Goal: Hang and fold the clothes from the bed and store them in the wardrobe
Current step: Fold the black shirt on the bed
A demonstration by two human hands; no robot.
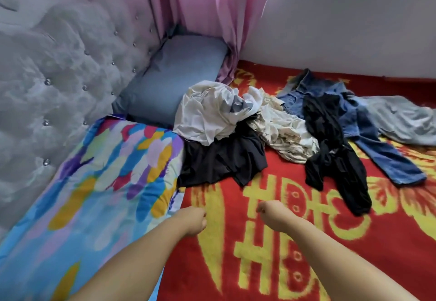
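Here, from my head camera, I am reaching both bare arms over a red and yellow blanket (354, 265). My left hand (192, 221) and right hand (273, 215) are curling into loose fists, gripping nothing. The clothes are lying heaped at twelve o'clock: a white shirt (207, 112), black top (221, 159), jeans (377, 147), grey garment (401, 119). A colourful pillow (94, 182) is lying at nine o'clock.

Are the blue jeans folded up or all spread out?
Spread out, not folded. The blue jeans lie loose on the red blanket, one leg stretched out, black clothing draped across.
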